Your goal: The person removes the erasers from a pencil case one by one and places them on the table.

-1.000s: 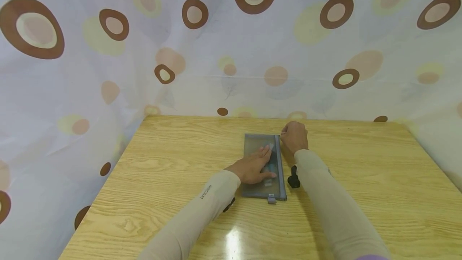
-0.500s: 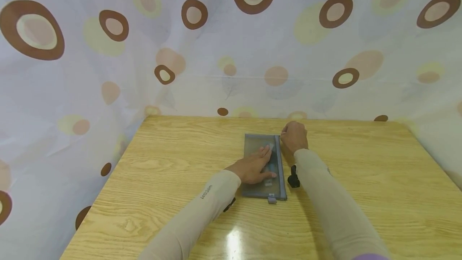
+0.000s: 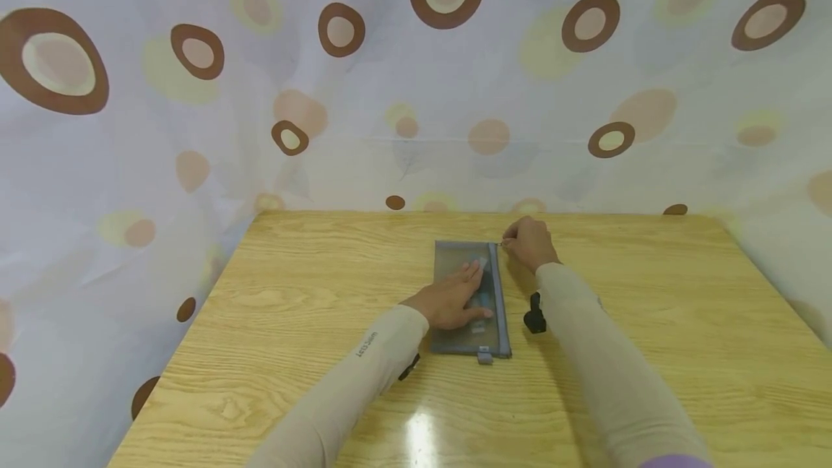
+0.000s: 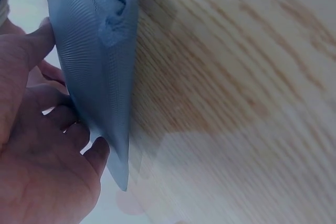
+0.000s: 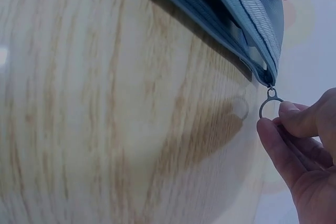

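Observation:
A grey-blue mesh zip pouch [image 3: 453, 255] lies on the wooden table, with something light blue and clear showing through it. My left hand [image 3: 450, 302] presses on its top with fingers stretched out; in the left wrist view that hand [image 4: 47, 145] lies along the pouch [image 4: 86, 45]. At the pouch's far right corner my right hand [image 3: 529, 243] pinches the zipper's metal ring pull [image 5: 261, 112] between thumb and fingertip. The right wrist view shows the zipper edges [image 5: 239, 3] parted, with the slider at the corner end.
The wooden table [image 3: 312, 295] spreads out on all sides of the pouch. A small fabric tab [image 3: 484, 357] sticks out from the pouch's near edge. Behind and beside the table hangs a white curtain [image 3: 364, 107] with brown, peach and yellow circles.
The head view has shifted slightly. My right hand's fingers have straightened somewhat at the pouch's corner, their pinch now showing plainly. My left hand stays pressed on the pouch.

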`<state>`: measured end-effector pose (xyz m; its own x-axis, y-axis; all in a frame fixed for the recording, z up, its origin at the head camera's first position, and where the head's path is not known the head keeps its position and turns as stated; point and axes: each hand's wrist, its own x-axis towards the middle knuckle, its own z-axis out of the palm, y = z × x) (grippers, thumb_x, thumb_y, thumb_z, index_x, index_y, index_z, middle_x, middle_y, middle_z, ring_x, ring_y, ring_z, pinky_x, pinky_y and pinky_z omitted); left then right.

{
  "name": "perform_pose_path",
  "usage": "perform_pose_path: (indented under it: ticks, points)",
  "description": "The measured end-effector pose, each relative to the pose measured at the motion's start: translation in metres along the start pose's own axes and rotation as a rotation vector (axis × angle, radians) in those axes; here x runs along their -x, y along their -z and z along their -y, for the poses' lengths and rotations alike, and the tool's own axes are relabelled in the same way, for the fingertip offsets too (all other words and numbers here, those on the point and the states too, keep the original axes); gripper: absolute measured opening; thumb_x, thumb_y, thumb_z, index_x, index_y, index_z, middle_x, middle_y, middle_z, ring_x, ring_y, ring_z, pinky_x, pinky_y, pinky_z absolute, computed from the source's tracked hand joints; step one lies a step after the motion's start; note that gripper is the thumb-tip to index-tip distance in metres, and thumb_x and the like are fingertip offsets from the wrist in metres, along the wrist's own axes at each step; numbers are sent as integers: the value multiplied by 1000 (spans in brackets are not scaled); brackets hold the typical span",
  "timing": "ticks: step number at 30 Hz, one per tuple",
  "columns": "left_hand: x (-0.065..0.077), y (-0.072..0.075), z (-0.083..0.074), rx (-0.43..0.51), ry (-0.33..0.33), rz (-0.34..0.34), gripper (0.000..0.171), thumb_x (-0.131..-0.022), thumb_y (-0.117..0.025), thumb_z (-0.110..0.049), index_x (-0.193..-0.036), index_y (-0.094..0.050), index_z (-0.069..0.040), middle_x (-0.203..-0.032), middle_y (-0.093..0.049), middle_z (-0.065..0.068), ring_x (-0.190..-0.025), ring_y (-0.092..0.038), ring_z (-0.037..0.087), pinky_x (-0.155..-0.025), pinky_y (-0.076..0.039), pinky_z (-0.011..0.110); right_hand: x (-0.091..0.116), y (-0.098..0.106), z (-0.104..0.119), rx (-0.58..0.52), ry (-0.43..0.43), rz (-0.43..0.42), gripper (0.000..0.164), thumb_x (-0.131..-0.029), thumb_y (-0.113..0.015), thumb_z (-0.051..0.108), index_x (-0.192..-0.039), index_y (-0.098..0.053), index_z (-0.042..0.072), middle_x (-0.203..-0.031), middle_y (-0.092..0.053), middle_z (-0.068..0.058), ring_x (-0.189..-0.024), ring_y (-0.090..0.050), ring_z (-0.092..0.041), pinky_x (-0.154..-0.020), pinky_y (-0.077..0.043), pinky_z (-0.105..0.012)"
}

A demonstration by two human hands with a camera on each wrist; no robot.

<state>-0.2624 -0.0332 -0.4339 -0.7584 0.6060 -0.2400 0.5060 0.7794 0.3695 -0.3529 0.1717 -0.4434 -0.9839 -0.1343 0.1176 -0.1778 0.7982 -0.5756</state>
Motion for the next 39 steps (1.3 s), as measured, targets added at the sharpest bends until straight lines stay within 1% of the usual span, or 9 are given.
perform_pose_path:
  ticks: [5, 10, 14, 18, 23, 25, 31, 34, 39]
  points:
    - [1, 1, -2, 11, 5, -10, 82, -104, -51, -50, -162, -16, -4, -169, -4, 10, -155, -5, 21, -125, -12, 35, 3, 4, -2, -8, -7, 11, 18, -96, -68, 4, -106, -74, -9, -107, -72, -26, -98, -68, -43, -86, -56, -54]
    - [2, 4, -4, 17, 21, -2, 83, -103, -53, -50, -162, -15, -5, -169, -5, 8, -155, -6, 20, -125, -13, 35, 5, 10, -2, -17, 12, 16, 22, -97, -65, 3, -113, -72, -9, -111, -71, -26, -101, -67, -43, -87, -56, -55]
    - [1, 8, -5, 17, 36, 4, 84, -102, -55, -50, -162, -16, -6, -169, -7, 7, -155, -8, 19, -125, -15, 36, 9, 19, -1, -25, 40, 9, 23, -98, -63, 3, -114, -72, -10, -110, -71, -26, -99, -68, -43, -86, -56, -56]
    - [0, 10, -7, 18, 37, 0, 81, -102, -56, -49, -162, -21, -7, -169, -10, 7, -155, -11, 20, -124, -15, 36, 12, 30, 2, -27, 59, 14, 23, -98, -63, 5, -114, -71, -10, -109, -71, -26, -99, -68, -42, -86, -56, -55]
    - [-5, 14, -11, -5, -3, -50, 74, -104, -52, -47, -160, -27, -6, -167, -21, 8, -152, -23, 22, -123, -22, 36, 17, 42, 4, -29, 39, 32, 27, -100, -63, 9, -118, -70, -9, -114, -70, -26, -103, -66, -43, -88, -56, -55]
    - [-6, 17, -14, 1, -24, -64, 71, -105, -53, -45, -159, -30, -6, -166, -24, 9, -150, -28, 23, -122, -26, 36, 19, 45, 3, -25, 35, 36, 27, -100, -63, 11, -118, -70, -8, -114, -69, -26, -104, -66, -42, -89, -55, -55]
    - [-9, 26, -22, 23, -68, -85, 66, -103, -59, -39, -156, -38, -5, -159, -39, 11, -145, -40, 24, -118, -33, 34, 26, 52, 0, -11, 78, 32, 28, -100, -64, 15, -116, -72, -7, -113, -69, -26, -104, -65, -42, -89, -53, -58]
    - [-11, 27, -25, -3, -62, -97, 65, -103, -60, -39, -154, -41, -5, -154, -47, 9, -141, -45, 22, -116, -37, 33, 31, 56, 0, -6, 104, 31, 29, -100, -65, 18, -114, -73, -6, -112, -69, -25, -103, -64, -42, -89, -53, -58]
    - [-15, 25, -31, -71, -31, -125, 59, -103, -60, -40, -152, -47, -8, -149, -52, 9, -135, -51, 23, -111, -43, 34, 40, 61, -1, -2, 103, 50, 30, -101, -65, 19, -114, -73, -6, -111, -69, -25, -101, -64, -41, -87, -53, -58]
